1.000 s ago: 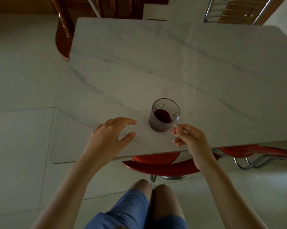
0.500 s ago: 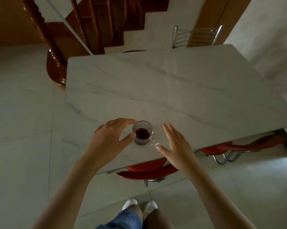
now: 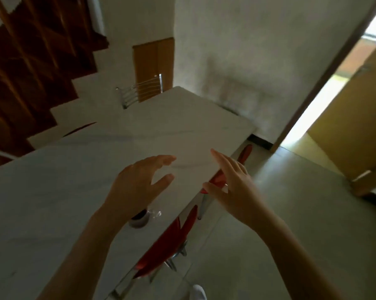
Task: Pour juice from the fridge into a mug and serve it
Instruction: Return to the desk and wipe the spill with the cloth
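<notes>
A clear glass mug [image 3: 142, 218] with dark red juice stands on the white marble table [image 3: 53, 191], near its right edge. My left wrist hides most of the mug; only its lower side and handle show. My left hand [image 3: 137, 182] hovers above the table past the mug, fingers loosely curved and holding nothing. My right hand [image 3: 232, 191] is raised over the table's edge with fingers straight, also empty. Neither hand touches the mug.
Red chairs [image 3: 167, 241] are tucked under the table's right side, and a metal-backed chair [image 3: 139, 92] stands at its far end. A wooden staircase [image 3: 31, 61] rises at the left. An open doorway [image 3: 325, 100] with a yellow door lies at the right, across tiled floor [image 3: 290, 213].
My right hand let go of the mug's handle, and both hands lifted away from the mug. The view swung up and to the right, so the mug now sits low under my left wrist.
</notes>
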Motion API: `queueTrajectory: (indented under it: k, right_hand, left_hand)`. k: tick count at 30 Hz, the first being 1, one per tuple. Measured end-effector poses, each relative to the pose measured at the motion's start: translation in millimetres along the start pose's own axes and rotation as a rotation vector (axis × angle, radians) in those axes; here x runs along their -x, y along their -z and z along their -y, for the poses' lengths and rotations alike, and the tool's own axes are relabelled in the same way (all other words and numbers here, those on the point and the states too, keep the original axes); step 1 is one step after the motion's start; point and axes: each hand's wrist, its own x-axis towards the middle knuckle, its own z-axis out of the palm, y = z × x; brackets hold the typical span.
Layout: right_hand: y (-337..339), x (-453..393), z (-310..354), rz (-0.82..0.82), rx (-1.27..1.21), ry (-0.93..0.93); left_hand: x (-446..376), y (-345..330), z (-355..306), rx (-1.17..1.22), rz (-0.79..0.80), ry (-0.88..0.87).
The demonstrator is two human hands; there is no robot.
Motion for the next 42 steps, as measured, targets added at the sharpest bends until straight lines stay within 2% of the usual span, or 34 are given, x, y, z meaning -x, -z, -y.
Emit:
queueTrajectory:
  k: [8, 18, 25, 35, 42]
  right_hand:
    - [23.7, 139.6, -3.4, -0.233, 0.143, -0.384]
    - [49.2, 348.9, 36.5, -0.526, 0.162, -0.833]
    - [42.4, 501.0, 90.6, -0.644, 0.221, -1.056]
    - [5.5, 703.3, 185.3, -0.772, 0.171, -1.480]
    - [-17.8, 811.0, 234.7, -0.874, 0.115, -1.762]
  left_hand:
    - [7.4, -41.8, -66.3, 0.130, 0.251, -0.386]
    - [79.6, -98.0, -194.2, 0.207, 0.486, -0.892]
    - [204.7, -124.0, -278.7, 0.293, 0.616, -1.095]
    - [414.4, -162.1, -355.4, 0.442, 1.028, -1.298]
    - [526.9, -200.4, -418.4, 0.357, 1.174, -1.541]
